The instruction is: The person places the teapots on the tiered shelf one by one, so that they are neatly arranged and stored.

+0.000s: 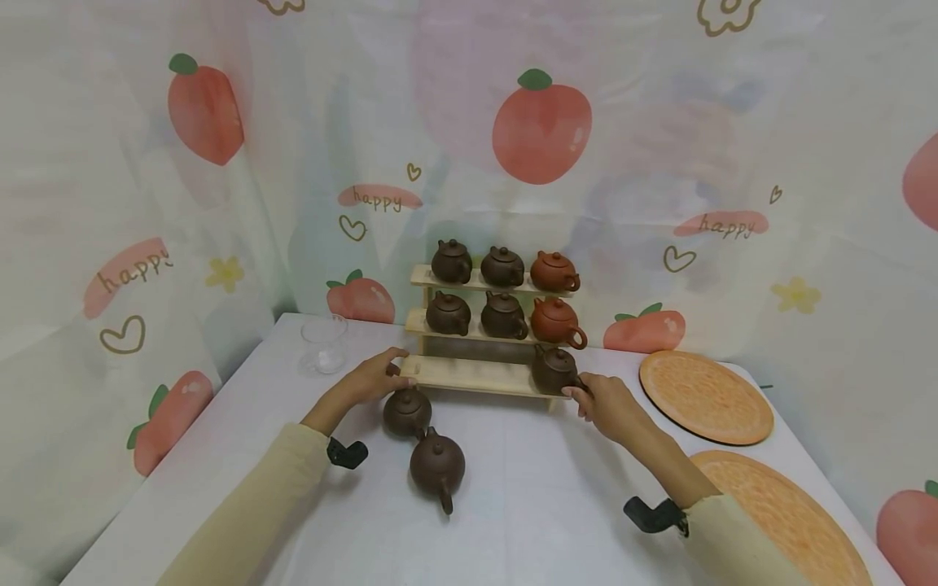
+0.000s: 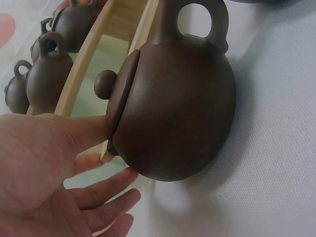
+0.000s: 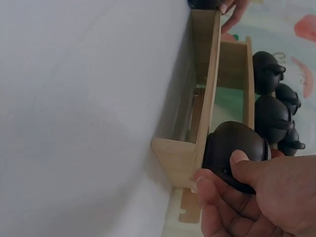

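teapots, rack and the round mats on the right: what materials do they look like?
Teapots: likely unglazed clay, matte dark brown or reddish, faintly grainy up close.
Rack: pale wood or bamboo, with bare cut edges in the right wrist view.
Round mats: flat, orange, mottled; material unclear, perhaps cork or board.

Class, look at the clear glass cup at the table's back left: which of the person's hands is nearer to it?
Left. The left hand rests on the wooden rack's bottom shelf, just right of the glass cup. The right hand grips a dark teapot at that shelf's far end.
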`<action>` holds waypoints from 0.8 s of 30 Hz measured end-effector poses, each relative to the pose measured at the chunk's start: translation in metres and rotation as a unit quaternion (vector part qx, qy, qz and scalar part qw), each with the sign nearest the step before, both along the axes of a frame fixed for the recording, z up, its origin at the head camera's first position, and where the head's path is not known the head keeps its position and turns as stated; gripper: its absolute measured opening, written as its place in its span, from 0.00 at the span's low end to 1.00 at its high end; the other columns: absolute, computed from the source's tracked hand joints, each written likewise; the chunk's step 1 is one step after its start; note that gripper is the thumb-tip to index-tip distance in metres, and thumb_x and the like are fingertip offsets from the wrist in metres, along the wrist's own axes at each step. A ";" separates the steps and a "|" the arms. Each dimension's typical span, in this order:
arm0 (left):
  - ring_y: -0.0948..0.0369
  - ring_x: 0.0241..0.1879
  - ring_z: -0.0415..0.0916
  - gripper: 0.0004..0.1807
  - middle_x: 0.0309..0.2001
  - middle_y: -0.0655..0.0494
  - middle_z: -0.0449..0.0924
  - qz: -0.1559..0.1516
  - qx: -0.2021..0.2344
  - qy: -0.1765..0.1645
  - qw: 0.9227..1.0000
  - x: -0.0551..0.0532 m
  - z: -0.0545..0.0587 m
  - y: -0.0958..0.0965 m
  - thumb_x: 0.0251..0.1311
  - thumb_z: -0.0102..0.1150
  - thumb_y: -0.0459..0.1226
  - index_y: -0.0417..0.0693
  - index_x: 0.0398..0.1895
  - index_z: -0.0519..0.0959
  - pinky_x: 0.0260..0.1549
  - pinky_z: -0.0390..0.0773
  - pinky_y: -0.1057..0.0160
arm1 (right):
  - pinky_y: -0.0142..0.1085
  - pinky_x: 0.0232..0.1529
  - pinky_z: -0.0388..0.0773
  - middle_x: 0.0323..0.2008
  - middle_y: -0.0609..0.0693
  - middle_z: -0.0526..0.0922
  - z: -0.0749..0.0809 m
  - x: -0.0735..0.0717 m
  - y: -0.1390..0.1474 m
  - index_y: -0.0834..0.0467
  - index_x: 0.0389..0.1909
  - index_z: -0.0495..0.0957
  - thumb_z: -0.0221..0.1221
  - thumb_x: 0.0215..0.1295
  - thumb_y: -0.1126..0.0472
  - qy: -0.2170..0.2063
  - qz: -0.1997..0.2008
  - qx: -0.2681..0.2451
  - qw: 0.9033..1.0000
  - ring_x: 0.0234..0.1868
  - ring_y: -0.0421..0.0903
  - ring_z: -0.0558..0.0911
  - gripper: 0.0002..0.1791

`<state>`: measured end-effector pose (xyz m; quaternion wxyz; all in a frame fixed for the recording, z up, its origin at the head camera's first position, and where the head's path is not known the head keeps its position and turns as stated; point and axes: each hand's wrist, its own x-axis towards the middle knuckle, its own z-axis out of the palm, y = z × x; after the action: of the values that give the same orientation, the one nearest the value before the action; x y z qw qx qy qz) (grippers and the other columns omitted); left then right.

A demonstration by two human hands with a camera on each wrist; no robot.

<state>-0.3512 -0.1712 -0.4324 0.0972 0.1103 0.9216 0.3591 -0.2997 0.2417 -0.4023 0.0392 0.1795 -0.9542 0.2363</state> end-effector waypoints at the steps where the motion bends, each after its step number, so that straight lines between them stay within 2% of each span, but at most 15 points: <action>1: 0.39 0.65 0.76 0.36 0.64 0.30 0.78 0.000 0.000 0.000 1.000 0.000 0.000 0.000 0.75 0.63 0.46 0.42 0.78 0.64 0.63 0.75 0.40 | 0.35 0.28 0.71 0.21 0.47 0.80 0.000 0.000 0.000 0.59 0.32 0.77 0.60 0.79 0.59 -0.003 -0.002 -0.002 1.000 0.24 0.41 0.75 0.12; 12: 0.38 0.66 0.75 0.36 0.65 0.30 0.77 0.004 -0.001 -0.005 1.000 0.000 -0.001 0.000 0.75 0.63 0.47 0.42 0.78 0.64 0.63 0.75 0.39 | 0.35 0.28 0.71 0.21 0.49 0.80 -0.001 -0.005 -0.001 0.64 0.36 0.79 0.59 0.79 0.60 -0.022 -0.006 0.000 1.000 0.24 0.41 0.75 0.12; 24: 0.38 0.65 0.76 0.36 0.64 0.30 0.78 0.004 0.005 -0.003 1.000 0.002 0.001 0.000 0.75 0.63 0.47 0.42 0.78 0.64 0.63 0.75 0.39 | 0.38 0.29 0.75 0.26 0.54 0.86 -0.002 -0.002 0.001 0.66 0.41 0.80 0.62 0.78 0.54 -0.079 -0.050 0.008 0.996 0.27 0.45 0.80 0.16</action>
<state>-0.3495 -0.1712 -0.4314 0.0982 0.1062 0.9200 0.3642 -0.3021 0.2424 -0.4044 -0.0262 0.1124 -0.9640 0.2397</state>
